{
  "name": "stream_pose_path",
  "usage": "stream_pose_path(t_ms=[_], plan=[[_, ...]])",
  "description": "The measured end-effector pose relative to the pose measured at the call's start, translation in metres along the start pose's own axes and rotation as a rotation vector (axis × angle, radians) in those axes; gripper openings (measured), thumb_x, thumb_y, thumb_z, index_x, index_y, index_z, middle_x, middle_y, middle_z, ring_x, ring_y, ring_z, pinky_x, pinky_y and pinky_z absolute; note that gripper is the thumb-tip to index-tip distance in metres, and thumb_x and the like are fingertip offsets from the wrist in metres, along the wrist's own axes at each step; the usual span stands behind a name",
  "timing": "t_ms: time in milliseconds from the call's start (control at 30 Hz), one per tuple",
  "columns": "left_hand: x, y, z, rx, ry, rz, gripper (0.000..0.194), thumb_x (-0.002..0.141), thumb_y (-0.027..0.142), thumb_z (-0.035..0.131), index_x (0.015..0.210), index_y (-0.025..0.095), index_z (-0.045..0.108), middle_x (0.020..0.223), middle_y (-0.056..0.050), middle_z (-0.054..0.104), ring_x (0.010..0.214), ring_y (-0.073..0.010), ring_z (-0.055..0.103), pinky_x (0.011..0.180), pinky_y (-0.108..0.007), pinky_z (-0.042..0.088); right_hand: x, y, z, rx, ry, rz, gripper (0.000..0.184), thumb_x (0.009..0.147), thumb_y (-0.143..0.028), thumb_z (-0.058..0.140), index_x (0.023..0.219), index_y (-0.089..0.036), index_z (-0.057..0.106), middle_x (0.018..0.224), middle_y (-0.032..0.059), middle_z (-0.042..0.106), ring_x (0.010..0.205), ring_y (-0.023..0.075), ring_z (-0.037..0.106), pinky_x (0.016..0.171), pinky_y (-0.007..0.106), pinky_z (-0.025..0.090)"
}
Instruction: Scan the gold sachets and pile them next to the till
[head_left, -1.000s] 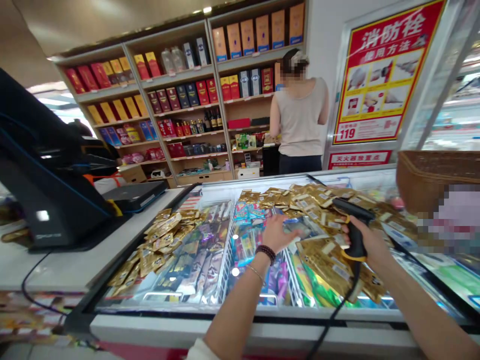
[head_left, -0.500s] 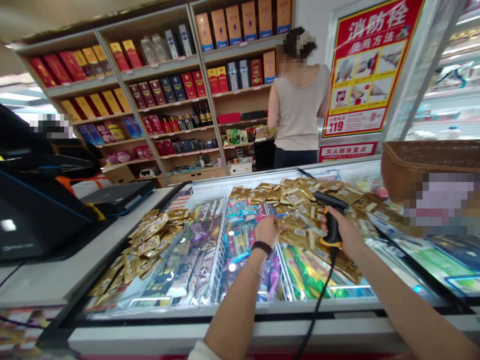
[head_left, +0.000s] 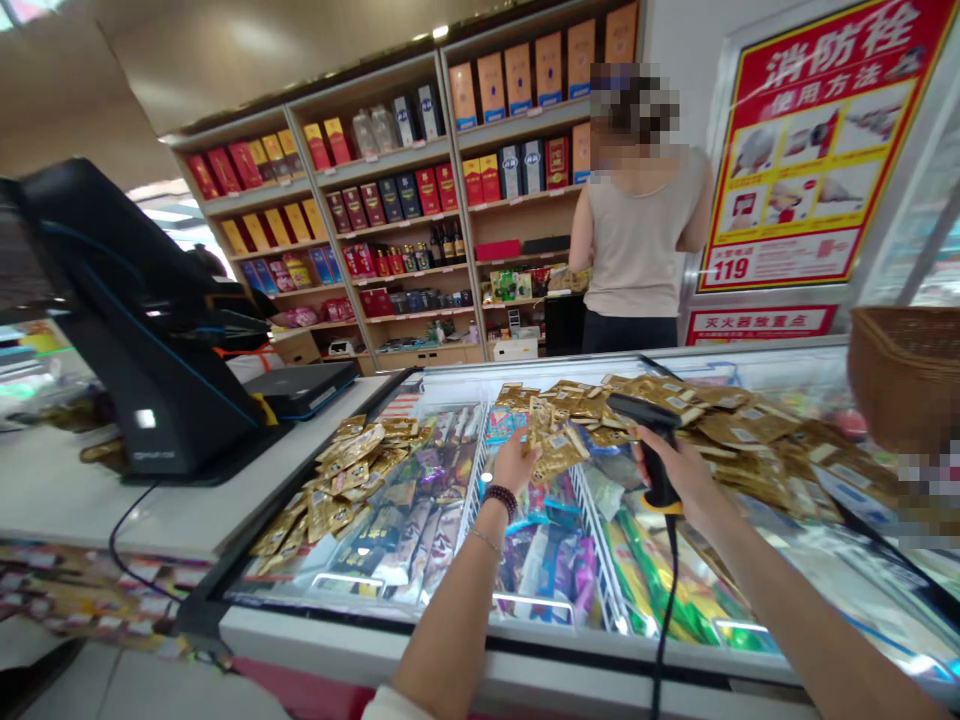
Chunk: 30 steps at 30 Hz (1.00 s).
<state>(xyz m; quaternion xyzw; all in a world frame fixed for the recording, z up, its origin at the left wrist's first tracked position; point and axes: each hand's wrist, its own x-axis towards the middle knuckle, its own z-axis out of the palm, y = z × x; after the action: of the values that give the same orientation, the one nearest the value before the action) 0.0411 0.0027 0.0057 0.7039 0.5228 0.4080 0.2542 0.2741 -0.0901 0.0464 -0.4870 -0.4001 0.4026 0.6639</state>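
My left hand [head_left: 514, 462] is closed on a gold packet [head_left: 556, 447], lifted off the glass freezer lid [head_left: 757, 560]. My right hand [head_left: 679, 475] grips a black and yellow barcode scanner [head_left: 651, 440] by its handle, its head pointing left at the packet; its black cable hangs down toward me. A big heap of gold packets [head_left: 720, 420] lies on the lid to the right. A smaller pile of gold packets [head_left: 341, 475] lies on the lid at the left.
A black till screen [head_left: 127, 320] stands on the white counter [head_left: 67, 500] at left. A wicker basket [head_left: 904, 375] sits at the right edge. A person in a beige top [head_left: 637, 240] stands behind the freezer, facing shelves of boxed goods [head_left: 390, 190]. A red poster [head_left: 817, 140] hangs on the right.
My left hand has picked a gold packet out of the heap and raised it. The scanner in my right hand has swung left toward the packet. The camera view has shifted.
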Motion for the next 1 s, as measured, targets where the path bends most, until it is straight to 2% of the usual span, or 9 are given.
stream_pose_path(t_ms=[100,200,267,333,400,467,633,867,1000], plan=[[-0.003,-0.003,-0.008,-0.07,-0.083,0.043,0.067,0.075,0.008,0.08,0.138,0.02,0.059,0.124,-0.013,0.073,0.107,-0.0241,0.071,0.101,-0.041,0.053,0.004,0.001,0.024,0.011,-0.06,0.01,0.047,0.063,-0.059,0.087,0.074,-0.021,0.062,0.055,-0.0029,0.059,0.039,0.0106,0.05,0.036,0.023,0.038],[-0.005,-0.003,-0.007,-0.076,-0.019,0.068,0.086,0.071,0.008,0.084,0.149,0.019,0.05,0.148,-0.02,0.055,0.096,-0.0211,0.071,0.1,-0.042,0.054,0.005,0.004,0.041,0.023,-0.089,0.005,0.049,0.064,-0.062,0.086,0.075,-0.021,0.062,0.055,-0.0031,0.06,0.04,0.0105,0.051,0.037,0.023,0.039],[-0.005,0.0,-0.007,-0.028,0.031,0.07,0.084,0.072,0.012,0.085,0.148,0.02,0.051,0.153,-0.021,0.05,0.091,-0.0192,0.071,0.097,-0.041,0.055,0.004,0.008,0.046,0.021,-0.113,0.004,0.049,0.066,-0.063,0.085,0.075,-0.021,0.063,0.055,-0.0025,0.06,0.041,0.0107,0.052,0.038,0.023,0.04],[-0.003,0.004,-0.012,0.053,0.042,0.059,0.063,0.076,0.016,0.084,0.135,0.018,0.063,0.14,-0.018,0.063,0.094,-0.0219,0.072,0.098,-0.04,0.054,0.002,0.014,0.049,0.01,-0.127,0.006,0.049,0.066,-0.064,0.084,0.073,-0.021,0.062,0.054,-0.0022,0.059,0.04,0.0107,0.051,0.037,0.024,0.04],[-0.001,0.008,-0.022,0.138,0.022,0.035,0.029,0.082,0.021,0.079,0.111,0.017,0.076,0.112,-0.013,0.076,0.097,-0.0255,0.072,0.096,-0.039,0.053,-0.002,0.021,0.049,-0.013,-0.145,0.013,0.049,0.066,-0.064,0.084,0.07,-0.021,0.062,0.053,-0.0021,0.058,0.038,0.0107,0.05,0.036,0.024,0.039],[-0.001,0.009,-0.035,0.182,0.021,0.004,0.008,0.088,0.022,0.073,0.091,0.018,0.079,0.093,-0.01,0.078,0.095,-0.0258,0.073,0.091,-0.036,0.053,-0.007,0.028,0.05,-0.042,-0.179,0.025,0.048,0.068,-0.064,0.083,0.069,-0.021,0.061,0.053,-0.002,0.058,0.038,0.0109,0.05,0.035,0.024,0.038],[-0.001,-0.002,-0.057,0.139,0.137,-0.082,0.014,0.092,0.023,0.066,0.096,0.02,0.079,0.09,-0.006,0.079,0.088,-0.0211,0.072,0.081,-0.03,0.052,-0.019,0.034,0.056,-0.121,-0.244,0.045,0.047,0.074,-0.065,0.078,0.067,-0.023,0.058,0.052,-0.0014,0.058,0.038,0.0115,0.048,0.036,0.025,0.036],[0.005,-0.024,-0.065,0.065,0.173,-0.114,0.023,0.093,0.028,0.062,0.101,0.015,0.08,0.075,-0.005,0.071,0.073,-0.0203,0.065,0.072,-0.032,0.05,-0.029,0.016,0.052,-0.305,-0.342,-0.05,0.049,0.085,-0.064,0.069,0.063,-0.023,0.056,0.045,-0.0009,0.056,0.039,0.0118,0.048,0.045,0.026,0.038],[0.007,-0.033,-0.067,0.045,0.183,-0.103,0.025,0.092,0.031,0.062,0.101,0.017,0.08,0.073,-0.004,0.07,0.071,-0.0189,0.063,0.07,-0.03,0.049,-0.028,0.016,0.047,-0.401,-0.34,-0.046,0.049,0.083,-0.065,0.07,0.062,-0.023,0.056,0.044,0.0,0.057,0.039,0.0128,0.049,0.045,0.027,0.038]])
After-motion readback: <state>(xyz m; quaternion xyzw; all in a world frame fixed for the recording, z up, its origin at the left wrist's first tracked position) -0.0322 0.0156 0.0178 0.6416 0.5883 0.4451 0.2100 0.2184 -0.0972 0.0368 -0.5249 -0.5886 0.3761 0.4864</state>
